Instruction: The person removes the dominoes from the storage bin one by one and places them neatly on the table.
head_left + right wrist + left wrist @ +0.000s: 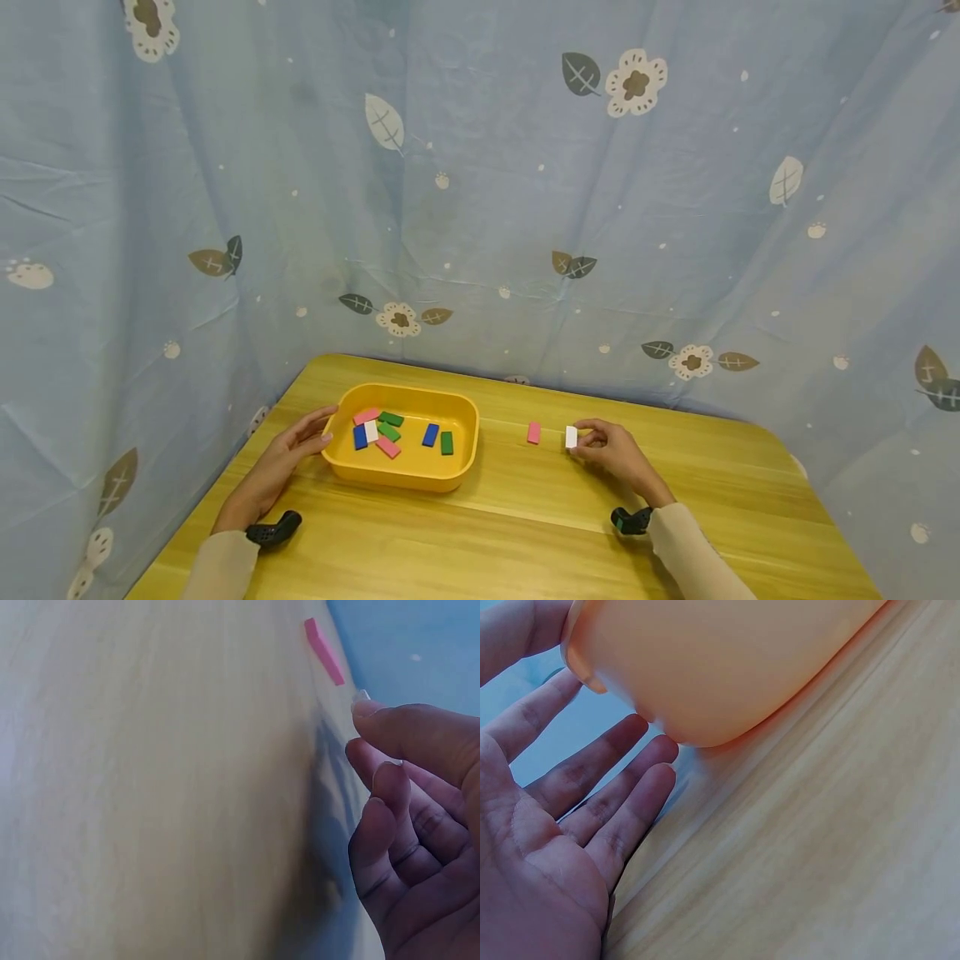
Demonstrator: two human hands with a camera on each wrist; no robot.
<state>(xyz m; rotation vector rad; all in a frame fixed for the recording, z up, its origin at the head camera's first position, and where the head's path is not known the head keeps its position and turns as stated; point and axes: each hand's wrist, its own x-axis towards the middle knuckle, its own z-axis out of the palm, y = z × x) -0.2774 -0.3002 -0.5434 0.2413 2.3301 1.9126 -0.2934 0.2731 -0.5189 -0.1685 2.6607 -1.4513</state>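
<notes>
In the head view a white block (572, 437) is at the fingertips of my right hand (611, 452), whose thumb and forefinger pinch its right side. The right wrist view shows this hand (420, 817) with curled fingers; the block is hidden there. A pink block (534, 432) is on the table just left of the white one. My left hand (281, 458) is at the left end of a yellow tray (397, 482), thumb and forefinger at its rim. From the left wrist, the other fingers of this hand (562, 787) reach out loosely beneath the tray wall.
Inside the tray lie several small blocks: green (447, 442), blue (431, 435), pink (387, 447) and white (371, 431), mostly heaped at the left. A wooden table (480, 542) carries everything. Patterned blue cloth (480, 208) hangs along its back and sides.
</notes>
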